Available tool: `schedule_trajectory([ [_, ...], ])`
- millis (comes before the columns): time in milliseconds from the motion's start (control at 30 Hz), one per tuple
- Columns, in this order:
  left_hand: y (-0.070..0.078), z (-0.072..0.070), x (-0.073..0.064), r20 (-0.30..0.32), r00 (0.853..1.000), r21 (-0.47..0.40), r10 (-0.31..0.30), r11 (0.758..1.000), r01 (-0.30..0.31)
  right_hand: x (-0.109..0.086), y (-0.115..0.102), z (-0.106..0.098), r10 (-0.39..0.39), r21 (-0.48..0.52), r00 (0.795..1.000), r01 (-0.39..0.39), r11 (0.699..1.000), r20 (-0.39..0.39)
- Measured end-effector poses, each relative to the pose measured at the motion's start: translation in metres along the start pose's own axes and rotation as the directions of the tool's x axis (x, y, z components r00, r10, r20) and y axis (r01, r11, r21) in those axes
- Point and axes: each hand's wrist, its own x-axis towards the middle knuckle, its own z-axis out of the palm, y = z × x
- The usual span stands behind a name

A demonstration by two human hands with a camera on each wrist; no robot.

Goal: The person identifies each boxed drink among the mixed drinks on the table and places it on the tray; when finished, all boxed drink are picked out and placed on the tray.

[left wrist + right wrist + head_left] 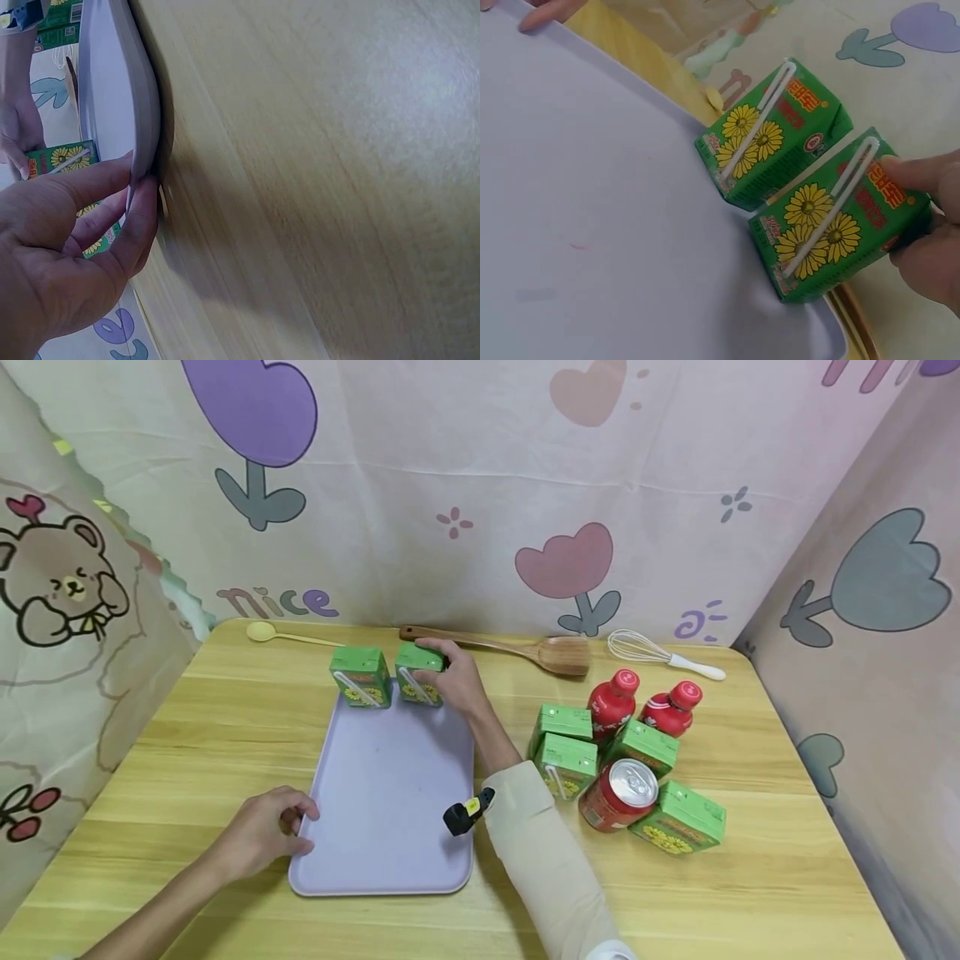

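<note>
A pale purple tray (386,793) lies lengthwise on the wooden table. My left hand (262,831) pinches its left rim; in the left wrist view the thumb and fingers (139,225) clasp the edge. At the tray's far end stand two green drink cartons with yellow flowers and white straws on their fronts. The left carton (361,678) stands by itself at the far left corner. My right hand (459,681) grips the right carton (418,675) near its top, and the right wrist view shows this carton (825,225) upright at the tray's far edge.
Right of the tray stand several more green cartons (566,764), a red can (618,795) and two red bottles (613,702). Along the back lie a yellow spoon (292,636), a wooden spatula (555,654) and a whisk (663,654). Patterned cloth hangs behind the table.
</note>
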Motion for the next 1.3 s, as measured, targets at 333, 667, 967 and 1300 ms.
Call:
schedule_trajectory([
  [333,0.001,0.0,0.0,0.003,1.0,-0.013,-0.01,1.0,0.01,0.006,0.0,-0.001,0.018,-0.038,0.991,-0.013,0.999,0.135],
  [667,0.002,0.0,-0.001,0.011,1.0,-0.011,-0.021,1.0,0.021,0.01,0.0,-0.002,-0.032,-0.032,0.99,0.037,0.999,0.14],
  [967,0.001,-0.001,-0.002,0.014,1.0,0.0,-0.022,1.0,0.022,0.004,-0.002,-0.005,-0.023,0.104,0.995,0.013,0.995,0.096],
  [1300,0.001,-0.001,-0.001,0.007,1.0,-0.001,-0.002,1.0,0.002,-0.038,-0.034,-0.008,-0.1,-0.154,0.992,0.086,0.984,-0.082],
])
